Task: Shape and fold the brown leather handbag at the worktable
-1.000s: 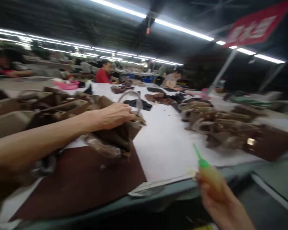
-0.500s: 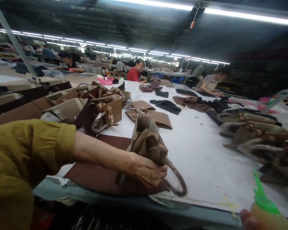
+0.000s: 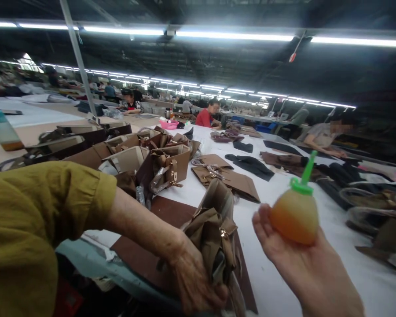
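Head view: handbag (image 3: 206,233), six o'clock
Left hand (image 3: 192,274): on it, finger hold unclear
Right hand (image 3: 305,266): four o'clock, fingers half-open, cradling bottle (image 3: 295,216)

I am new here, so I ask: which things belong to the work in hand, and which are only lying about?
Likely in use:
bag at left hand
bottle in right hand
brown sheet under bag

Seemingly lying about:
pink basket
black pieces

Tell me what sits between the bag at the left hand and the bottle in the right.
In the head view, going from bag to bottle: a narrow strip of dark brown sheet, white tabletop, then fingers of the right hand.
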Available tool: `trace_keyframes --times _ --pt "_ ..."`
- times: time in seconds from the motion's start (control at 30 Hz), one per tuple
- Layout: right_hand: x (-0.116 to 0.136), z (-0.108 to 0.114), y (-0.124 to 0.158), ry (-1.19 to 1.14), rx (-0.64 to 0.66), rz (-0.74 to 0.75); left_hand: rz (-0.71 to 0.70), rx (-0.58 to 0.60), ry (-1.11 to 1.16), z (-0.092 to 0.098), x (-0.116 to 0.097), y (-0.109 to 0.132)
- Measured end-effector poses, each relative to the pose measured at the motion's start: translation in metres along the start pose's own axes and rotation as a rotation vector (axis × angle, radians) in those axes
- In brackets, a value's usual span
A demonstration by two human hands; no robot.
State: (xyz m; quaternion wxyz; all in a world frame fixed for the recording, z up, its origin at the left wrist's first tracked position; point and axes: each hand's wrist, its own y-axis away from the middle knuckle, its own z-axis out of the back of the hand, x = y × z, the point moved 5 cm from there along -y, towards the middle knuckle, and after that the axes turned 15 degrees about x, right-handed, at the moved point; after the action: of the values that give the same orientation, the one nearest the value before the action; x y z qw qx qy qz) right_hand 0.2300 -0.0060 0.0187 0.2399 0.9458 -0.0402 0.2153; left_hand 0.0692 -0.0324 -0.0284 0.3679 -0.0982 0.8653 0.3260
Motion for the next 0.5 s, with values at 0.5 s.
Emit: trace_keyframes --times 0.5 --pt "-0.034 -0.035 -0.051 0.074 0.196 -0.132 -0.773 2.023 3.57 -0.041 0.05 0.047"
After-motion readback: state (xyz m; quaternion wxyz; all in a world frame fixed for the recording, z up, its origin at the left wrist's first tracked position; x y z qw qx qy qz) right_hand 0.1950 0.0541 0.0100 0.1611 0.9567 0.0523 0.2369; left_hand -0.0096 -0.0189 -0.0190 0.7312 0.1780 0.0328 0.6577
